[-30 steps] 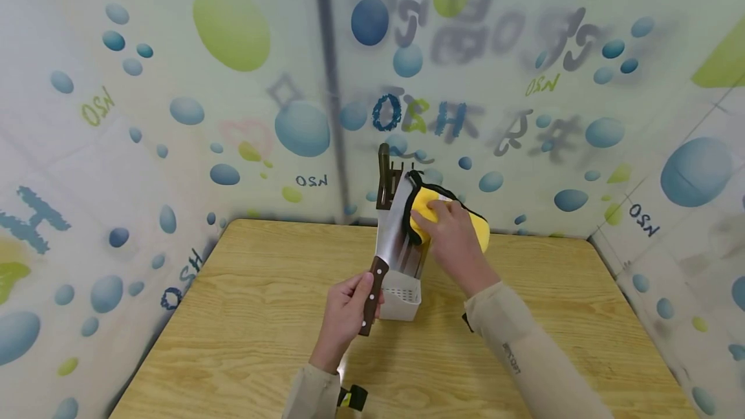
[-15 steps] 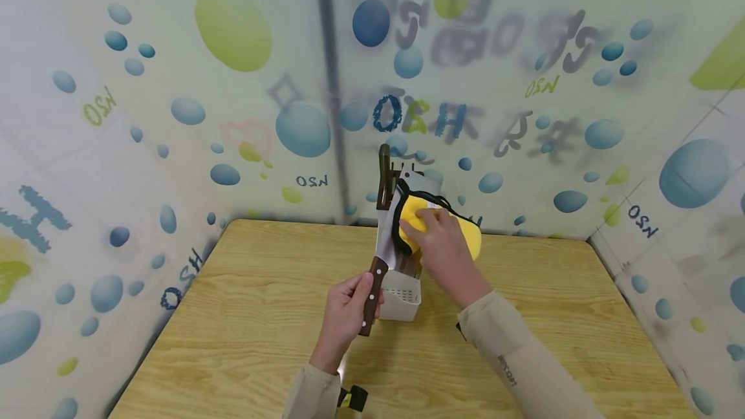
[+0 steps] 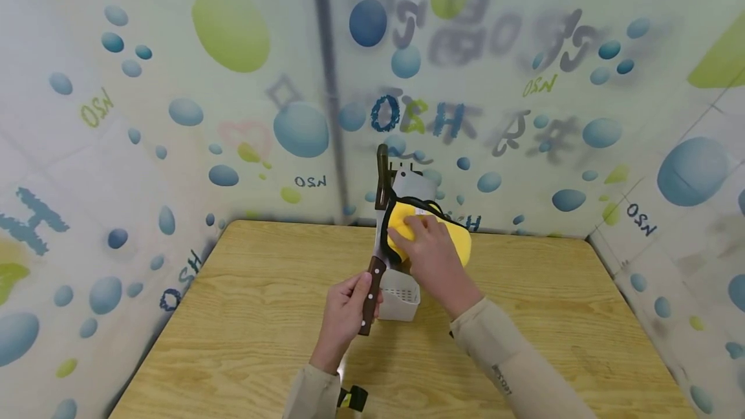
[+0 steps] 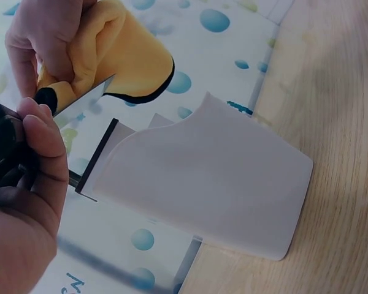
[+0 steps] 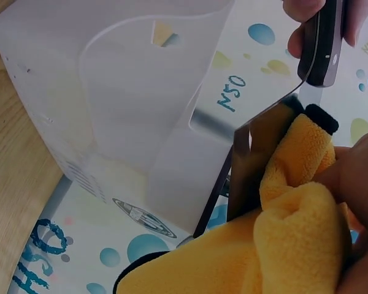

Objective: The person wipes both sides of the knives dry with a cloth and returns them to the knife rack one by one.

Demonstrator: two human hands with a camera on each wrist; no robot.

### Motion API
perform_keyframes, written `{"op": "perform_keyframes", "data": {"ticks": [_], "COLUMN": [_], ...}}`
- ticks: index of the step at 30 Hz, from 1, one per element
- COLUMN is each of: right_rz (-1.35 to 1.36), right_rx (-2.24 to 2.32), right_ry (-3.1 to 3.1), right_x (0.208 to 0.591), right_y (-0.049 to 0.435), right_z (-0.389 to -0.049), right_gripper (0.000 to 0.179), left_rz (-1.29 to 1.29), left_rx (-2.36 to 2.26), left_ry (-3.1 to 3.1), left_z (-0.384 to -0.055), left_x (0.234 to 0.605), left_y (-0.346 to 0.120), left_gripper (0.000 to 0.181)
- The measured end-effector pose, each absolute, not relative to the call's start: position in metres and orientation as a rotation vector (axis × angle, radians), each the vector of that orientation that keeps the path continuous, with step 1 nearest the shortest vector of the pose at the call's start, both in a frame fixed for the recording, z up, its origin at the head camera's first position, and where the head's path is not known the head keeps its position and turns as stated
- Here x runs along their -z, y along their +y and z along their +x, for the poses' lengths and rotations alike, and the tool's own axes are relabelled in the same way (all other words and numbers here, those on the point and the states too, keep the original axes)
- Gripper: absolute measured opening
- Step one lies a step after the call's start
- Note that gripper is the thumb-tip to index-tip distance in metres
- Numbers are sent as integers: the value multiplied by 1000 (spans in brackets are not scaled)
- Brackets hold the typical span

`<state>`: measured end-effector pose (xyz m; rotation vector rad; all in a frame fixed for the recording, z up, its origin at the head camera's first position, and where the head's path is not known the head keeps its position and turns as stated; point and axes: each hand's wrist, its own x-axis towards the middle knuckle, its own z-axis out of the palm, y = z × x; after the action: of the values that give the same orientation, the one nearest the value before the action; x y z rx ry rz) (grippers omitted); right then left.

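My left hand [image 3: 343, 312] grips the dark brown riveted handle of a cleaver [image 3: 372, 296], its broad metal blade pointing up and away. A yellow plush cloth [image 3: 456, 241] with black edging is pinched in my right hand [image 3: 433, 257] and lies folded over the blade near the handle. Much of the blade is hidden by this cloth; its far corner with a small hole shows above. In the right wrist view, the blade [image 5: 257, 153] comes out from under the cloth [image 5: 300, 226]. Behind the cleaver stands a white knife holder [image 3: 398, 306].
A dark brown handle [image 3: 382, 176] rises upright at the back of the holder, beside black prongs. The wooden table [image 3: 262, 302] meets patterned walls [image 3: 262, 96] at the back and sides. The left wrist view shows the holder [image 4: 208, 177] from its side.
My right hand has slid the yellow cloth left and down along the blade toward the handle, uncovering the blade's far corner. My left hand and the cleaver stay nearly still.
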<state>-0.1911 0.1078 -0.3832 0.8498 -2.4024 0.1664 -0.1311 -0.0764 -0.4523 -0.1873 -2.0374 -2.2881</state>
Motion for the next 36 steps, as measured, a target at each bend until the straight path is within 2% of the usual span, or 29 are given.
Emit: {"op": "perform_keyframes", "data": {"ticks": [14, 36], "right_rz": [893, 887], "right_rx": [-153, -140], "right_ry": [-2380, -2372], "right_x": [387, 394], "right_y": [105, 134], "right_z": [-184, -187], "right_gripper": [49, 54], "left_rz": [-167, -247], "left_rx": [2281, 2274], "left_ry": [-2029, -2016], "left_z": [-131, -131], "left_x": [453, 452], "left_y": [-79, -80], "left_gripper": [39, 29]}}
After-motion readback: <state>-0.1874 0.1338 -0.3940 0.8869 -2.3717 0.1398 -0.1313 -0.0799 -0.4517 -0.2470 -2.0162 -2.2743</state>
